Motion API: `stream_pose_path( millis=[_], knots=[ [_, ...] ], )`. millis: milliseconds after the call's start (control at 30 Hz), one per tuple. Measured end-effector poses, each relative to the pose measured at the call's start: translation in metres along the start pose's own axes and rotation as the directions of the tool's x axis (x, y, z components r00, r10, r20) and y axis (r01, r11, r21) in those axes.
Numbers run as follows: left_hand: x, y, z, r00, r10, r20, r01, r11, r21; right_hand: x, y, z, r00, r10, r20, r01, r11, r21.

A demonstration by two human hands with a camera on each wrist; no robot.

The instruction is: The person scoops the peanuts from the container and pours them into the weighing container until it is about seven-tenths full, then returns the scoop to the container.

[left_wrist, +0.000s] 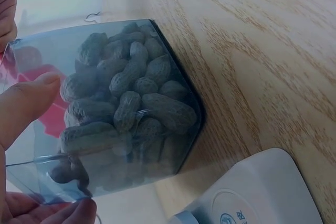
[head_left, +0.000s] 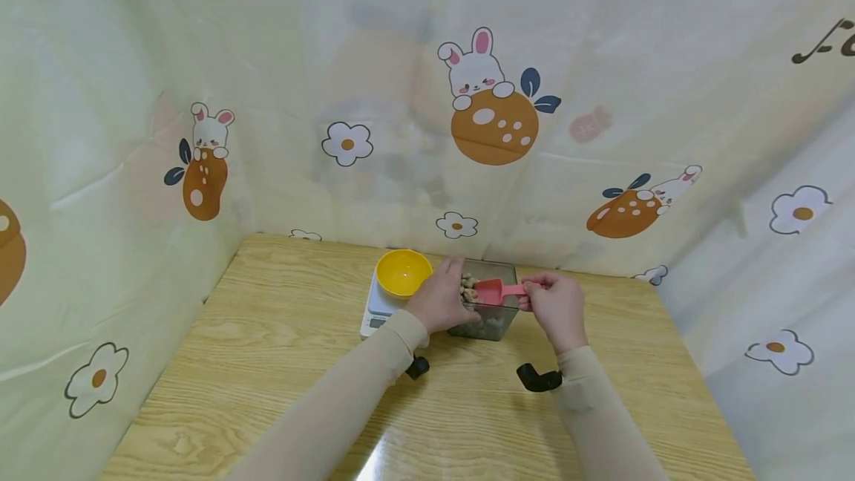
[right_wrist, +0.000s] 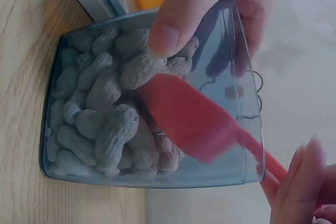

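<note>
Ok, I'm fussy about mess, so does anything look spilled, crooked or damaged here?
Nothing stands out. The peanuts I can see lie inside the see-through bin, with no spill visible. The bin and the yellow bowl on the scale both look upright, and the pink scoop shows no visible damage.

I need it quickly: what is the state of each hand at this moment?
Left hand: closed, holding the transparent container.
Right hand: closed, holding the pink scoop.

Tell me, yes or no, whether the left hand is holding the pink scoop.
No, the right hand grips the pink scoop by its handle, while the left hand holds the see-through container.
</note>
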State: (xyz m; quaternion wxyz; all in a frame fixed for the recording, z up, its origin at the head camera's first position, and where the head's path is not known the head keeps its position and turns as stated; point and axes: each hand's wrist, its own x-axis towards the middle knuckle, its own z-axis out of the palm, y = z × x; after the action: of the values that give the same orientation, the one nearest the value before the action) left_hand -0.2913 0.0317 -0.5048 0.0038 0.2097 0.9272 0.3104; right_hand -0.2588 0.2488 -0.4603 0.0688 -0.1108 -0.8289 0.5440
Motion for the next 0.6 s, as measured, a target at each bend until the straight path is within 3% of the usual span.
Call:
stream_pose_path(
  millis=[133, 267, 500, 600],
  knots=[
    [0.0, 0.0, 0.0, 1.0, 0.003, 0.001, -0.003, 1.0, 0.003, 0.001, 0.0, 0.0, 1.0, 0.0, -0.014, 0.001, 1.0, 0.013],
    [0.0, -0.001, 0.0, 1.0, 0.004, 0.001, -0.004, 1.0, -0.001, -0.001, 0.001, 0.003, 0.996, -0.085, 0.008, 0.085, 0.995, -0.058],
    [0.001, -0.002, 0.001, 1.0, 0.005, -0.001, -0.005, 1.0, -0.002, -0.007, 0.002, 0.01, 0.947, -0.289, 0.141, 0.317, 0.908, -0.273],
    [0.001, -0.002, 0.002, 1.0, 0.009, -0.006, -0.009, 1.0, -0.001, -0.007, 0.002, 0.012, 0.947, -0.291, 0.138, 0.318, 0.912, -0.259]
  ],
)
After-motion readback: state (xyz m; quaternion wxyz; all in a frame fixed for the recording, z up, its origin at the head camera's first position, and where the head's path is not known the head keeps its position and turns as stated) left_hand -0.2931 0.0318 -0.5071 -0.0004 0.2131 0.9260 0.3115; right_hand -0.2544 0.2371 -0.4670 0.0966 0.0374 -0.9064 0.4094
